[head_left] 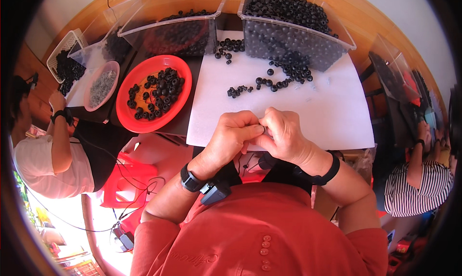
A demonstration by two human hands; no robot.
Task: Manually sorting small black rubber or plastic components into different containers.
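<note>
My left hand (pixel 233 134) and my right hand (pixel 285 136) meet above the near edge of a white sheet (pixel 332 117), fingers pinched together. Between the fingertips a little of a small dark part (pixel 264 130) shows; the fingers hide its shape. Beyond my hands lies a loose row of round black bead-like parts (pixel 274 87), with smaller black pieces (pixel 234 92) at its left end. The row runs up to a pile of the same parts (pixel 298 72) before a clear bin.
A full clear plastic bin (pixel 293 40) stands at the back, another (pixel 168 35) to its left. A red plate (pixel 126 117) holds black parts. Farther left are a bowl of small clear pieces (pixel 102 88) and a white basket (pixel 53 59). People (pixel 57 160) work on both sides.
</note>
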